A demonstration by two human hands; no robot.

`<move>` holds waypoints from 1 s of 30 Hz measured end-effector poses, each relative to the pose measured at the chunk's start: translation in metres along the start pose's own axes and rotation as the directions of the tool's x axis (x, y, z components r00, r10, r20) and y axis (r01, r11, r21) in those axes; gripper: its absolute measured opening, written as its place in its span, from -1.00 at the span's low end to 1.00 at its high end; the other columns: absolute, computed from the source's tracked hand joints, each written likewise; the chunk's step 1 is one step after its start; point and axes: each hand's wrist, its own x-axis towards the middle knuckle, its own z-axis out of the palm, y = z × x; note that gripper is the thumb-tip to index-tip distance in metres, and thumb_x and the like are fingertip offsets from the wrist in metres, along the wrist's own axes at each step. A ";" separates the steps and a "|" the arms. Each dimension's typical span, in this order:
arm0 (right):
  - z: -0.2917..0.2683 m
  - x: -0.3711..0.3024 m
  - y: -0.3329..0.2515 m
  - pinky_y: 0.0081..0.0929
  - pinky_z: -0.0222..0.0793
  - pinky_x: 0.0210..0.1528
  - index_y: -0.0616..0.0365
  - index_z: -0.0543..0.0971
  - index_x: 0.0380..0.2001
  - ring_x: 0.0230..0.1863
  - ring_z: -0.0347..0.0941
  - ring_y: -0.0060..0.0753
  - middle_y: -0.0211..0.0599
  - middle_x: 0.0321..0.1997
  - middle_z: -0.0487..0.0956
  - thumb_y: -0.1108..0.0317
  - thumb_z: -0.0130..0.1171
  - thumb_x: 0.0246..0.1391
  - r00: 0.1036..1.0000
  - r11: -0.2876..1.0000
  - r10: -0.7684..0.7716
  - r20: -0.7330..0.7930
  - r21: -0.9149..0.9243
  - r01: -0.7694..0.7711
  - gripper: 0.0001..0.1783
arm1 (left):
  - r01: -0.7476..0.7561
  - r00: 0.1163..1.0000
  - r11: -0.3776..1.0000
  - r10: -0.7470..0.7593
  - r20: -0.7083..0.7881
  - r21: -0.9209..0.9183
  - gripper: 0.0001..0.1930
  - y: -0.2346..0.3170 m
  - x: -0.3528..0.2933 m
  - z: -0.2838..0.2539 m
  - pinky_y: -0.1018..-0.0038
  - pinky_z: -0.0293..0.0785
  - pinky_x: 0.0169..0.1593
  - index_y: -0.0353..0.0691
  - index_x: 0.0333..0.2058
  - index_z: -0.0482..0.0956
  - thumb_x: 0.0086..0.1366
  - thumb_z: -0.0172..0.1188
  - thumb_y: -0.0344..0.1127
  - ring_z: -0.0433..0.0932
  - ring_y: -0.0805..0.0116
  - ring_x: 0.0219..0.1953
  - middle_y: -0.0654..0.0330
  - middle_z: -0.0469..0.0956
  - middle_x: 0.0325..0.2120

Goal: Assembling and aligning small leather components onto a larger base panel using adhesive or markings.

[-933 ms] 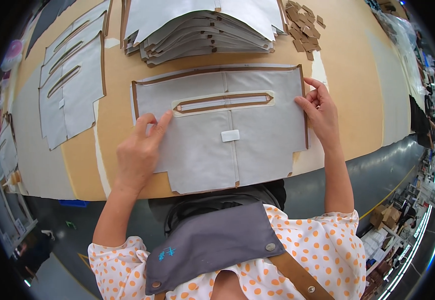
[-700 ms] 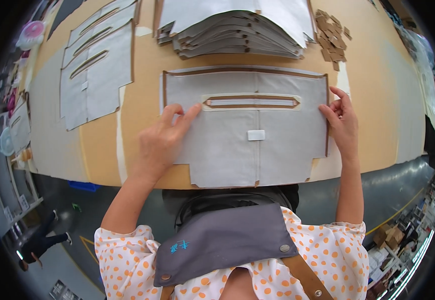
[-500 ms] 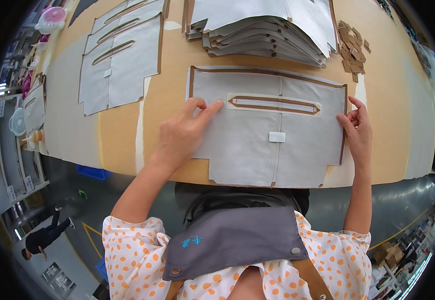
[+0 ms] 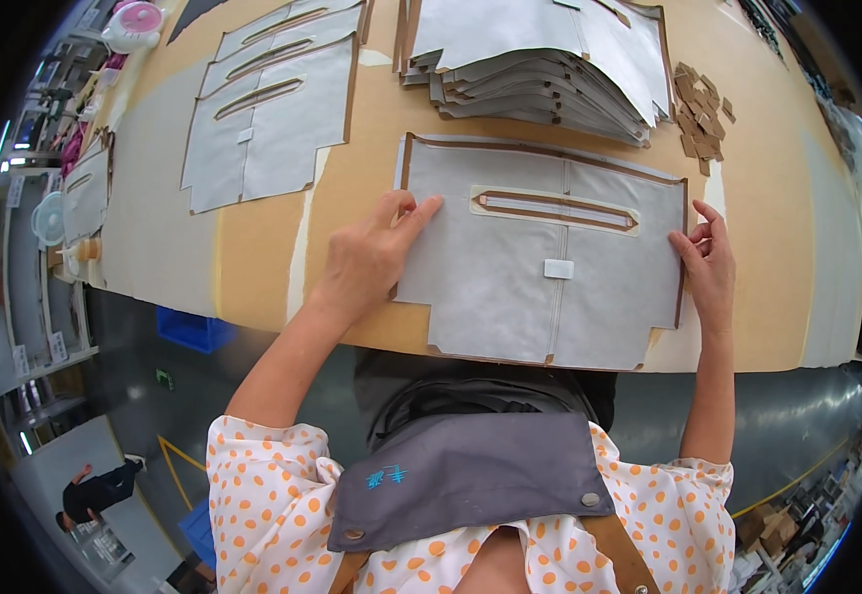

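Head view, panel [image 4: 510,257]: brown-framed slot [image 4: 555,209] set, looks finished
Left hand [image 4: 366,252], right hand [image 4: 710,262]: fingers touching nine, three o'clock sides; can't tell if pinching
Pile [image 4: 540,84]: twelve o'clock, untouched

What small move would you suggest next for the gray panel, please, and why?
Perhaps slide the gray panel slightly farther onto the table: its lower edge lies by the table's near edge, with the left grip and right grip at opposite sides.

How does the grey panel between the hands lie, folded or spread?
Spread: the grey panel lies flat on the table, with its brown-edged slot in full view.
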 end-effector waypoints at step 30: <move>0.086 -0.107 -0.115 -0.35 0.54 -0.23 0.13 0.60 -0.08 -0.22 0.58 -0.21 -0.24 -0.11 0.54 0.48 0.40 -0.09 0.720 0.743 -0.668 0.188 0.114 0.660 -0.57 | 0.318 0.746 -0.863 -0.029 0.666 -0.393 -0.61 0.121 -0.013 0.013 0.54 0.42 -0.05 -0.22 0.20 0.44 0.52 -0.04 -0.17 0.49 0.54 -0.06 0.30 0.54 -0.05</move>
